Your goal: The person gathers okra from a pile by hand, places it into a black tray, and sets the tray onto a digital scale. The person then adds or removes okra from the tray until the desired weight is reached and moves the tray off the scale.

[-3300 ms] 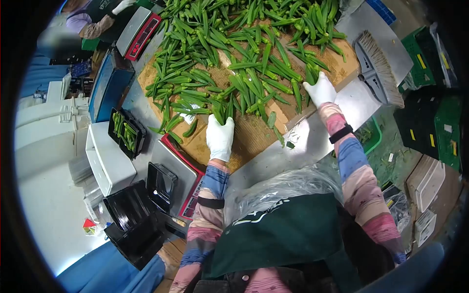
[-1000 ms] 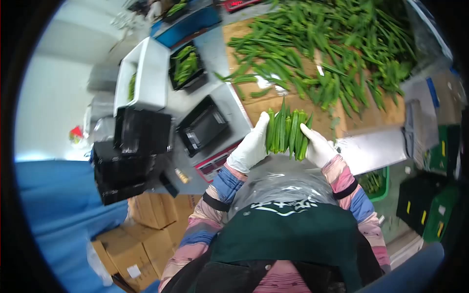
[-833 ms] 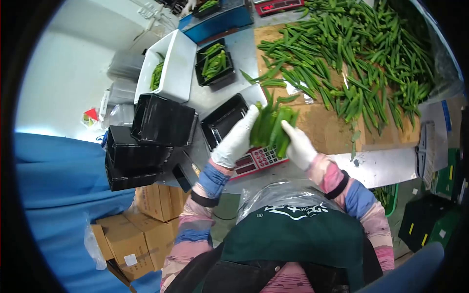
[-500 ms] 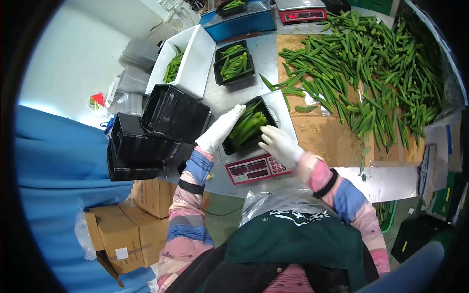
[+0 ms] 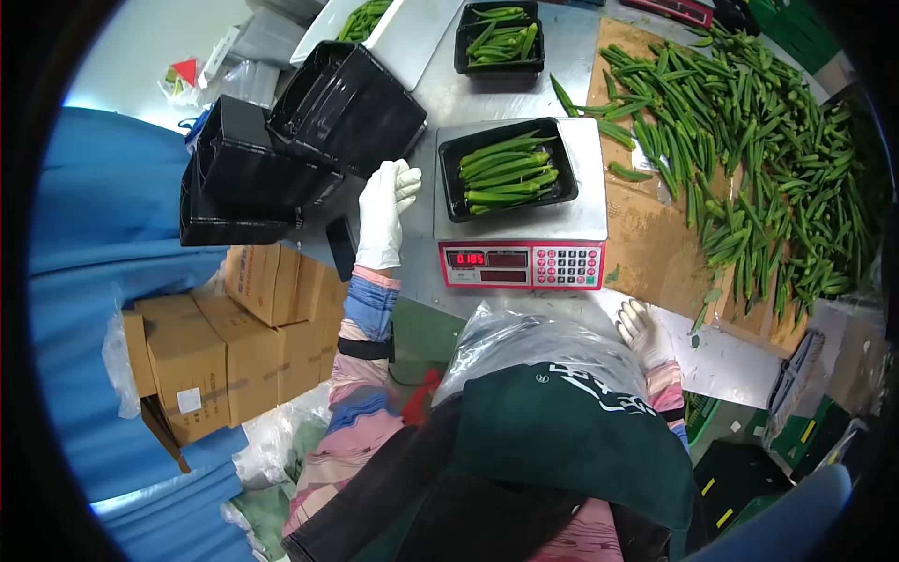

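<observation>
Clock centred on the scale. Black tray of okra sits on the plate. Left hand at 9 o'clock, empty, fingers loosely bent; right hand between 4 and 5, empty, relaxed. Risks: left hand knocking the stacked trays at 10, just beside; stray okra at 1, by the plate's edge, contact unclear, could skew the weight.

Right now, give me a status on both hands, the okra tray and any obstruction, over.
Left hand looks empty, left of the scale. Right hand looks empty, near the front of the table. Okra tray on the scale, nothing above it.
</observation>
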A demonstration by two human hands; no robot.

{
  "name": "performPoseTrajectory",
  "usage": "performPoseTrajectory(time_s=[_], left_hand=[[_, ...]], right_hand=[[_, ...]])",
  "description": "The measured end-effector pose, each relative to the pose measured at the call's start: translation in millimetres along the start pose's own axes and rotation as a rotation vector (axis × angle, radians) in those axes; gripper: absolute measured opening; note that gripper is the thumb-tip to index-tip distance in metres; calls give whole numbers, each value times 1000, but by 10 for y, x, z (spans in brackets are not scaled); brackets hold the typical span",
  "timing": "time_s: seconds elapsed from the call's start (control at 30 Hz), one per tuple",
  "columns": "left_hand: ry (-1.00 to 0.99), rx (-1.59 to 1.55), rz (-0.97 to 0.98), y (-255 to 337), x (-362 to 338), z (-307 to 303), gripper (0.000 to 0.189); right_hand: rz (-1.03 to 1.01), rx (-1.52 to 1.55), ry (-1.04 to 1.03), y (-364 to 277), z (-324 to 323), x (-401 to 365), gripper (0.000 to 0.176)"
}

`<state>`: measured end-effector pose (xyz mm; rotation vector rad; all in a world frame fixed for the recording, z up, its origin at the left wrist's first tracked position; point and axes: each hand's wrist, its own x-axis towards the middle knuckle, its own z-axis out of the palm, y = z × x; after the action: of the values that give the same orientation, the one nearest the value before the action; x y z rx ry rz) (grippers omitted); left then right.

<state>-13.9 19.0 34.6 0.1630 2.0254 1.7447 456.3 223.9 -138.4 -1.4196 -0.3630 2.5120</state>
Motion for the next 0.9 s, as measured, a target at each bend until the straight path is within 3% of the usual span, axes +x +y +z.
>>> performPoseTrajectory(time_s=[0.33, 0.47, 0.5, 0.57, 0.73, 0.9], left_hand=[[16, 47, 57, -268, -5, 212, 28], [-155, 349, 45, -293, -51, 315, 30], [-218, 285, -82, -176, -106, 406, 32], [-290, 451, 7, -154, 40, 439, 32], [-346, 400, 138, 179, 699, 764, 28], [-268, 1029, 692, 154, 2459, 1187, 27]], right_hand=[[11, -100, 49, -50, 3, 66, 48], [27, -57, 70, -56, 35, 50, 47], [32, -60, 82, -56, 26, 52, 47], [33, -65, 101, -41, -5, 89, 48], [34, -67, 31, -25, -141, 175, 48], [40, -27, -13, -15, -136, 131, 46]])
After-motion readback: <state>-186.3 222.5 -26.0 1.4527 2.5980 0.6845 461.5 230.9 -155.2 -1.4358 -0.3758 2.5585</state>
